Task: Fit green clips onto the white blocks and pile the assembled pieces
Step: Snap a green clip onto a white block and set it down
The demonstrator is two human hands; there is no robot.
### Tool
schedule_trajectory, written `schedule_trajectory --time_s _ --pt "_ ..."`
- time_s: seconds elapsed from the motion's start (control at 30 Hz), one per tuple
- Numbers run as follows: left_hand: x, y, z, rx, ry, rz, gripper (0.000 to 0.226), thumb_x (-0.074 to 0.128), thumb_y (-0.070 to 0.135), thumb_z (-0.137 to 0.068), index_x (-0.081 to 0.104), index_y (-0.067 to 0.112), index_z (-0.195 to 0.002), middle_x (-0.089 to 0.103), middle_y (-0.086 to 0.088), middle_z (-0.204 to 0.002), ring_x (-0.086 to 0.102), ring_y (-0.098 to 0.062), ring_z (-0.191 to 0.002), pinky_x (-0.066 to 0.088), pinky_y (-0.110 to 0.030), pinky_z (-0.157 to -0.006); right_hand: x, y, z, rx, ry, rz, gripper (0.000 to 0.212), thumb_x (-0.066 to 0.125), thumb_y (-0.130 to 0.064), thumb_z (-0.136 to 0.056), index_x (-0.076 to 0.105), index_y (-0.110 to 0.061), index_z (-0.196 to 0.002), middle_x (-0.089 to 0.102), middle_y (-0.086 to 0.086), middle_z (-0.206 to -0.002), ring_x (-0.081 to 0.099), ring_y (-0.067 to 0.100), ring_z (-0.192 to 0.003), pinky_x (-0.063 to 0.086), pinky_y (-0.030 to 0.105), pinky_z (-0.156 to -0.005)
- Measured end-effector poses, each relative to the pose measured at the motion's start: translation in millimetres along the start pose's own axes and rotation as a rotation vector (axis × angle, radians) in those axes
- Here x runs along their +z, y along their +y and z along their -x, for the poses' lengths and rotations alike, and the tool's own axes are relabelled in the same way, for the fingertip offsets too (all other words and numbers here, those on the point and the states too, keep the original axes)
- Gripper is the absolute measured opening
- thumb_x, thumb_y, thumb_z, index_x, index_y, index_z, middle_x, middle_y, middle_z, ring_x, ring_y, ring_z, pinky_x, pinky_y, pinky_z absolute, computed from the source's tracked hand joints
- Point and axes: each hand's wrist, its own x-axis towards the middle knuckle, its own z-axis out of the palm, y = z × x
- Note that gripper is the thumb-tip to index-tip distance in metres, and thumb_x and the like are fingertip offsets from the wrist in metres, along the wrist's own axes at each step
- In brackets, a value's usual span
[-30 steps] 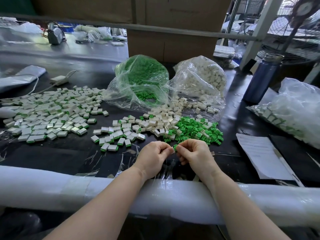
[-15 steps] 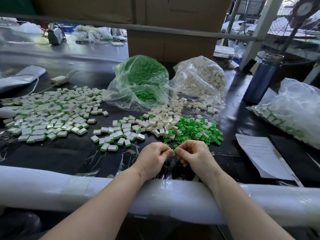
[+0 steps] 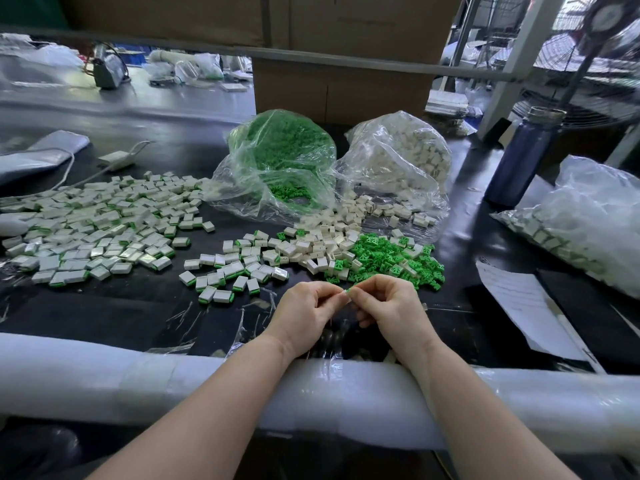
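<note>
- Left hand (image 3: 304,315) + right hand (image 3: 389,311): fingertips meet just above the bench edge, fingers curled in. Between them a green clip (image 3: 349,289) shows as a sliver; right thumb & forefinger pinch it. Left fingers are curled round something small at the same spot, prob. a white block, but it's hidden, so can't say for sure.
- Landmark = loose green clip heap (image 3: 391,254), just beyond the right hand's knuckles.
- Touching that heap on its left/far side: loose white blocks (image 3: 329,242), unclipped, some green mixed in.
- Further left of heap, near the left hand: small cluster of assembled pieces (image 3: 228,271), white w/ green edge showing.
- Well left of heap: big spread of assembled pieces (image 3: 97,223), lying flat, more scattered than stacked.
- Behind heap: bag of green clips (image 3: 280,161), mouth open toward the heap; beside it, bag of white blocks (image 3: 401,161), blocks spilling out.
- Right of heap, well apart: paper sheet (image 3: 519,306), blue bottle (image 3: 519,161), another bag (image 3: 588,220) w/ what look like finished pieces inside.
- Progress, my read: a lot done already (two laid-out groups, maybe the right-hand bag too). Much more left: both supply bags look mostly full, plus the loose stock. Current piece prob. mid-fit, not yet set down.
</note>
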Motion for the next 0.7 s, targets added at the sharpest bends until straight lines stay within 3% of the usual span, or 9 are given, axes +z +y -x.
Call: schedule_trajectory --time_s 0.13,0.33,0.4,0.5,0.6,0.7 --pt "0.1 2.2 0.7 -0.022 0.012 0.114 0.011 0.063 0.016 -0.086 0.069 0.023 -0.092 0.068 -0.019 -0.085 0.062 -0.040 -0.084 0.051 -0.051 -0.082 -0.5 -1.0 0.5 -0.015 0.009 -0.026 0.010 0.066 -0.002 -0.082 0.065 -0.006 -0.074 0.064 -0.002 -0.053 0.055 0.005 -0.046 0.048 0.016 -0.047" --pt "-1.4 5.9 2.0 -0.037 0.000 0.167 0.014 0.061 0.010 -0.085 0.067 0.022 -0.082 0.067 -0.022 -0.086 0.062 -0.041 -0.083 0.050 -0.051 -0.084 -0.9 -1.5 1.9 -0.055 -0.018 -0.024 0.010 0.068 -0.003 -0.081 0.064 -0.007 -0.072 0.063 -0.002 -0.056 0.056 0.006 -0.050 0.047 0.017 -0.048" --pt "-2.3 7.4 2.8 -0.013 -0.012 0.186 0.018 0.059 0.008 -0.086 0.066 0.024 -0.082 0.066 -0.021 -0.083 0.059 -0.031 -0.074 0.050 -0.047 -0.081 -1.4 -0.9 1.2 -0.043 -0.004 -0.061 0.008 0.065 -0.008 -0.084 0.063 -0.009 -0.076 0.065 -0.001 -0.063 0.060 0.012 -0.058 0.048 0.019 -0.049" --pt "-2.2 7.9 2.8 0.024 -0.022 0.195 0.019 0.060 0.008 -0.087 0.064 0.026 -0.084 0.064 -0.016 -0.089 0.056 -0.022 -0.076 0.051 -0.038 -0.076 -0.3 -0.2 0.1 0.003 -0.064 -0.055 0.011 0.056 -0.020 -0.091 0.063 -0.012 -0.087 0.068 -0.001 -0.073 0.066 0.014 -0.068 0.049 0.019 -0.052" --pt "-2.2 5.3 1.1 0.039 -0.011 0.153 0.016 0.063 0.011 -0.086 0.064 0.027 -0.087 0.052 0.001 -0.095 0.056 -0.019 -0.081 0.049 -0.018 -0.076 1.2 -1.5 0.3 0.008 -0.174 0.018 0.022 0.048 -0.028 -0.093 0.066 -0.017 -0.086 0.068 -0.007 -0.068 0.066 0.005 -0.066 0.049 0.017 -0.054" --pt "-2.6 4.4 1.3 0.045 -0.029 0.144 0.014 0.064 0.015 -0.085 0.065 0.028 -0.087 0.046 0.003 -0.095 0.051 -0.012 -0.076 0.044 -0.011 -0.071 0.4 -2.9 0.8 0.003 -0.197 0.043 0.024 0.050 -0.025 -0.093 0.068 -0.019 -0.079 0.067 -0.008 -0.064 0.064 0.005 -0.063 0.048 0.016 -0.054"
